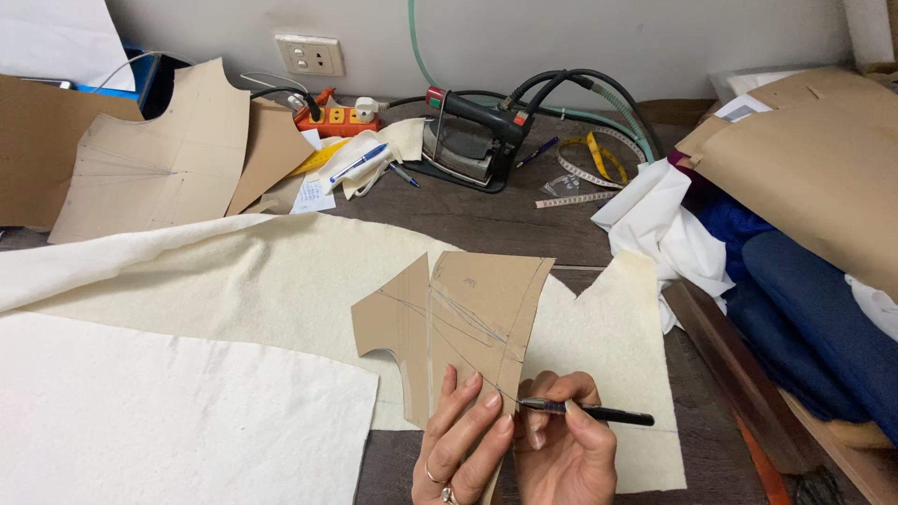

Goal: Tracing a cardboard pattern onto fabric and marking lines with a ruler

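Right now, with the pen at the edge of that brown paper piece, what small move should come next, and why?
Probably draw the pen along the pattern piece's lower right edge. Its tip sits at that edge on the cream fabric, held in the right hand, while the left hand presses the piece flat. That looks like tracing an outline, and the line seems barely begun.

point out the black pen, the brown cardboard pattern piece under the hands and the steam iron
black pen (599,412), head view, middle of its barrel
brown cardboard pattern piece (468,309), head view, centre of its flat face
grey steam iron with black handle (463,145), head view, side of its body
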